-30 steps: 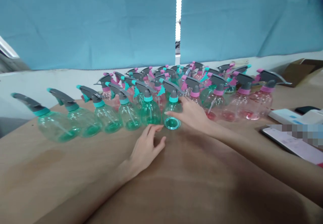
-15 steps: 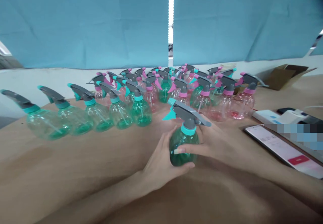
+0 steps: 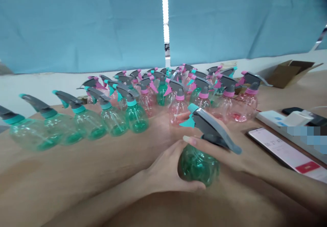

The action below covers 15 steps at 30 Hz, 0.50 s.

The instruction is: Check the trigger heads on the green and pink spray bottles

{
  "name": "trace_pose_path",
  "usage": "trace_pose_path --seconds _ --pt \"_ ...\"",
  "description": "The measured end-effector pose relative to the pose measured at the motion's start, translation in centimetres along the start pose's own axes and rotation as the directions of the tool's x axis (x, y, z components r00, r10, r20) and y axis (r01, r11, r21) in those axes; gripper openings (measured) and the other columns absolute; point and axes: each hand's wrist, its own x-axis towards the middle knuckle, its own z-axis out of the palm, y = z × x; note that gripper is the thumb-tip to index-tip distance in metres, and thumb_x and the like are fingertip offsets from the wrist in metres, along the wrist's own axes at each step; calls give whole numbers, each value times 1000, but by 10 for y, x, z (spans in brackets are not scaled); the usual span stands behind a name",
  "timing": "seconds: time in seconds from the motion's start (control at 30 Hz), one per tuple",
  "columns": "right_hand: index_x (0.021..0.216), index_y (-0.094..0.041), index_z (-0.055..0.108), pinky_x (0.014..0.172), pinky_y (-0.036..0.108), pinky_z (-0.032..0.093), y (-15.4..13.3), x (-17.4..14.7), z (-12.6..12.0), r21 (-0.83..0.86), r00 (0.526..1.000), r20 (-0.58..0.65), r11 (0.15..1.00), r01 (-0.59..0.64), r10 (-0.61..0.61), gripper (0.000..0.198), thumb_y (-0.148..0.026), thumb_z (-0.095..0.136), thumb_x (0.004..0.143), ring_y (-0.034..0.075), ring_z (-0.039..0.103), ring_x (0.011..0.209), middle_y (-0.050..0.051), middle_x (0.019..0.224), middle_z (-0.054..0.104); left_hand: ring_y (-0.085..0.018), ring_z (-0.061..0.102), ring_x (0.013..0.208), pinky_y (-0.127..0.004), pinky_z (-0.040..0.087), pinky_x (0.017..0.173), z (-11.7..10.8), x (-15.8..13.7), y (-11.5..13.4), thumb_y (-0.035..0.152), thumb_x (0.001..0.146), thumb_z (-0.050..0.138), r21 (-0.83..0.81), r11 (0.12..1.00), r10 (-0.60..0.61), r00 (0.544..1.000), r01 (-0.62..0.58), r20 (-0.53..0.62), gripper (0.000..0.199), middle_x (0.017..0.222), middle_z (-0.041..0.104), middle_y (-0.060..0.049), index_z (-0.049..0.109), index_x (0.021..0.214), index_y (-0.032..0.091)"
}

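A green spray bottle with a grey and turquoise trigger head is between my two hands, close in front of me and slightly tilted. My left hand wraps around the bottle's body from the left, its thumb low across the front. At the neck, my right hand is closed just under the spray head, hiding the collar. Thumb in front, the other right fingers pass behind the head and are partly hidden.
A row of green spray bottles stands left, with several pink-collared spray bottles behind and right. At right lie a phone, a white power strip and a dark device. An open cardboard box stands farther back.
The bottle has come nearer and moved right and down. My right hand has shifted from the bottle's body up to its neck. The left hand still holds the body.
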Motion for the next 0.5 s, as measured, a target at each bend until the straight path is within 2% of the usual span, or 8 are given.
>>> trace_pose_path --seconds 0.1,0.2,0.33,0.43,0.5 --pt "100 -32 59 57 33 53 3 3 2 125 998 43 991 -54 49 23 -39 58 79 19 63 67 -1 76 65 -34 49 120 -51 41 98 6 2 -4 40 65 81 26 1000 -3 999 4 -47 82 132 51 -11 38 132 22" --pt "94 -30 58 57 29 51 9 8 4 199 998 50 979 -40 30 14 -36 56 81 16 60 64 -3 75 61 -33 47 123 -51 40 99 7 0 -8 46 69 78 121 992 -22 995 33 -95 83 133 50 -12 34 135 21" --pt "88 -29 58 53 28 48 15 15 6 206 999 48 978 -12 3 10 -35 54 82 14 54 58 -3 70 56 -34 38 129 -54 35 102 -2 -8 -16 51 74 73 286 956 -55 998 61 -28 90 142 39 -16 24 142 21" --pt "78 -28 56 53 28 47 15 18 3 158 999 23 987 34 -38 9 -36 56 81 15 54 59 -3 67 54 -35 31 133 -57 30 103 -13 -16 -25 50 80 67 418 904 -113 993 93 22 84 145 34 -17 21 144 21" --pt "80 -28 55 52 27 46 13 19 0 146 998 49 988 41 -48 9 -37 57 81 14 54 58 -4 68 55 -34 30 134 -56 31 103 -18 -21 -31 45 85 63 471 874 -140 990 116 17 76 147 32 -15 21 144 22"
